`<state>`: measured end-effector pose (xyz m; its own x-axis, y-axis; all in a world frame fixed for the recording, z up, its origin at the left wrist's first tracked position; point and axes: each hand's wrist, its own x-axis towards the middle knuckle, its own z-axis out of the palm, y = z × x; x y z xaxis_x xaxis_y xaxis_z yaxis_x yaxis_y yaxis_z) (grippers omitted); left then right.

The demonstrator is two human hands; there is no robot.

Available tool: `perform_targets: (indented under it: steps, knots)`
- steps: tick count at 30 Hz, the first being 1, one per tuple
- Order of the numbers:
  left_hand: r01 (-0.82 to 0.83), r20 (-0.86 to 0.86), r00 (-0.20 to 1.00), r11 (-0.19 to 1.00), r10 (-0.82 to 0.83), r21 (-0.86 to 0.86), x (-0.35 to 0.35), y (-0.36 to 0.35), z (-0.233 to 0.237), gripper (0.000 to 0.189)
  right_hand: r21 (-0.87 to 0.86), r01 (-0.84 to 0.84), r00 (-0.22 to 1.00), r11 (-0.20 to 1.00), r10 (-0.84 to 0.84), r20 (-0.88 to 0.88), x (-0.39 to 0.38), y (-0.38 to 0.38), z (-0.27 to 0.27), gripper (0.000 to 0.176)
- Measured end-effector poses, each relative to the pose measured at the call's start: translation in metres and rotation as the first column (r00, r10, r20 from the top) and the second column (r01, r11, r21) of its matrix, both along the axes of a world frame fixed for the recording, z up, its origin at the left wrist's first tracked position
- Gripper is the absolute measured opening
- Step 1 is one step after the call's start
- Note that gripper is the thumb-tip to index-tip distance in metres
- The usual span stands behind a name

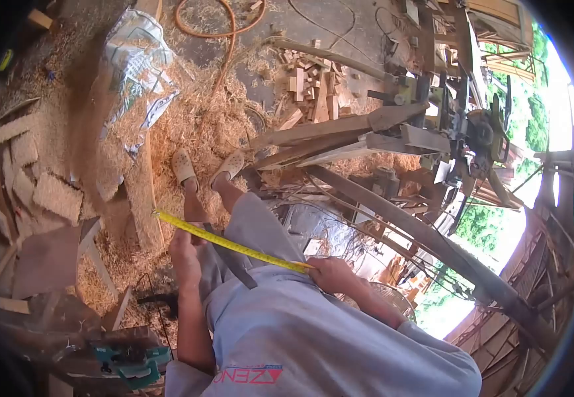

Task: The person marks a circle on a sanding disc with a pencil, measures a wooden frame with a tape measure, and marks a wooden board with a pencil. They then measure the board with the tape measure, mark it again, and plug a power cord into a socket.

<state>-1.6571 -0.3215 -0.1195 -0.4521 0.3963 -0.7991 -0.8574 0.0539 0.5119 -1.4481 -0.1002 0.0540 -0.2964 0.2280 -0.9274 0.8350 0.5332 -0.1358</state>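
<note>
A yellow tape measure [234,243] is stretched out slantwise in front of my body. My right hand [332,274] is closed on its near end by my waist. My left hand [185,257] grips a narrow dark wooden strip [233,259] that runs under the tape. The tape's far tip [157,213] reaches past the left hand, at the end of a brown piece of wood [194,206]. Below the tape I see my legs in grey trousers and my feet in beige clogs [184,167] on sawdust.
Sawdust and wood shavings [188,119] cover the floor. Offcut blocks [310,86] lie piled at the top centre. A woodworking machine [459,126] with long planks stands at right. A teal power tool [131,362] sits at bottom left, an orange hose [224,30] at top.
</note>
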Motion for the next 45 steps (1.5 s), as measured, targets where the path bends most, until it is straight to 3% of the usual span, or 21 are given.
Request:
perform_targets:
  steps: [3, 5, 7, 9, 11, 13, 15, 16, 17, 20, 24, 26, 27, 30, 32, 33, 35, 39, 41, 43, 45]
  knots:
    - [0.008, -0.039, 0.999, 0.984, -0.016, -0.180, -0.011, 0.003, 0.020, 0.029, -0.030, -0.030, 0.999, 0.999, 0.029, -0.026, 0.007, 0.012, -0.006, 0.020]
    - [0.082, -0.082, 0.992, 0.992, -0.091, -0.100, -0.014, -0.001, 0.018, 0.027, -0.027, 0.012, 0.999, 1.000, -0.014, -0.050, 0.011, 0.017, -0.006, 0.021]
    - [0.092, -0.094, 0.990, 0.988, -0.104, -0.124, -0.013, 0.011, 0.015, 0.026, -0.026, 0.046, 0.996, 0.999, -0.047, -0.076, 0.021, 0.024, -0.006, 0.021]
    - [0.116, -0.112, 0.984, 0.980, -0.136, -0.162, -0.019, 0.023, 0.024, 0.026, 0.027, 0.160, 0.973, 0.987, -0.153, -0.170, 0.042, 0.021, -0.011, 0.023]
    - [0.171, -0.149, 0.968, 0.965, -0.203, -0.200, -0.027, 0.054, 0.037, 0.024, -0.001, 0.289, 0.947, 0.957, -0.286, -0.149, 0.065, 0.022, -0.018, 0.028]
    - [0.230, -0.201, 0.946, 0.964, -0.253, -0.132, -0.036, 0.084, 0.040, 0.025, -0.031, 0.578, 0.802, 0.816, -0.575, -0.162, 0.098, 0.017, -0.026, 0.033]
    - [0.367, -0.274, 0.893, 0.930, -0.356, -0.014, -0.046, 0.130, 0.054, 0.026, -0.041, 0.689, 0.704, 0.724, -0.681, -0.201, 0.127, 0.005, -0.030, 0.029]
    - [0.404, -0.314, 0.867, 0.915, -0.387, -0.013, -0.051, 0.155, 0.063, 0.026, -0.174, 0.862, 0.428, 0.476, -0.867, -0.255, 0.141, -0.003, -0.034, 0.026]
    - [0.481, -0.386, 0.815, 0.876, -0.433, 0.035, -0.056, 0.183, 0.074, 0.027, -0.322, 0.929, 0.100, 0.183, -0.961, -0.259, 0.150, -0.009, -0.038, 0.024]
    - [0.674, -0.566, 0.642, 0.733, -0.518, 0.094, -0.057, 0.276, 0.112, 0.028, -0.476, 0.876, -0.266, -0.080, -0.903, -0.338, 0.156, -0.024, -0.035, 0.022]
    - [0.843, -0.755, 0.393, 0.533, -0.526, 0.067, -0.025, 0.398, 0.167, 0.027, -0.492, 0.803, -0.564, -0.337, -0.696, -0.445, 0.163, -0.048, -0.052, 0.020]
    - [0.923, -0.791, 0.279, 0.379, -0.545, 0.064, -0.011, 0.457, 0.168, 0.031, -0.545, 0.708, -0.696, -0.448, -0.572, -0.434, 0.172, -0.061, -0.061, 0.020]
    - [0.943, -0.796, 0.233, 0.330, -0.559, 0.044, 0.002, 0.484, 0.165, 0.031, -0.547, 0.684, -0.727, -0.483, -0.514, -0.455, 0.175, -0.067, -0.061, 0.020]
    - [0.934, -0.765, 0.249, 0.355, -0.594, 0.028, 0.031, 0.553, 0.142, 0.042, -0.499, 0.668, -0.741, -0.551, -0.435, -0.511, 0.186, -0.092, -0.080, 0.018]
    - [0.951, -0.661, 0.174, 0.300, -0.729, -0.080, 0.035, 0.594, 0.112, 0.054, -0.472, 0.654, -0.747, -0.591, -0.402, -0.530, 0.184, -0.106, -0.087, 0.018]
    - [0.957, -0.663, 0.149, 0.276, -0.734, -0.090, 0.039, 0.610, 0.106, 0.054, -0.437, 0.654, -0.736, -0.618, -0.386, -0.556, 0.179, -0.114, -0.091, 0.018]
    - [0.935, -0.640, -0.021, 0.211, -0.768, -0.285, 0.046, 0.634, 0.091, 0.056, -0.427, 0.630, -0.735, -0.649, -0.322, -0.596, 0.162, -0.127, -0.090, 0.018]
    - [0.957, -0.630, -0.078, 0.119, -0.772, -0.265, 0.073, 0.654, 0.085, 0.047, -0.378, 0.470, -0.808, -0.798, -0.218, -0.547, 0.117, -0.145, -0.066, 0.020]
    - [0.962, -0.705, -0.181, 0.027, -0.685, -0.273, 0.083, 0.660, 0.077, 0.038, -0.319, 0.395, -0.838, -0.861, -0.196, -0.509, 0.088, -0.158, -0.050, 0.023]
    - [0.977, -0.760, -0.133, 0.043, -0.636, -0.207, 0.082, 0.669, 0.034, 0.043, -0.218, 0.450, -0.789, -0.866, -0.272, -0.551, 0.066, -0.173, -0.054, 0.024]
    - [0.970, -0.883, -0.112, 0.143, -0.455, -0.196, 0.080, 0.669, 0.022, 0.043, -0.277, 0.313, -0.871, -0.908, -0.159, -0.466, 0.043, -0.164, -0.045, 0.022]
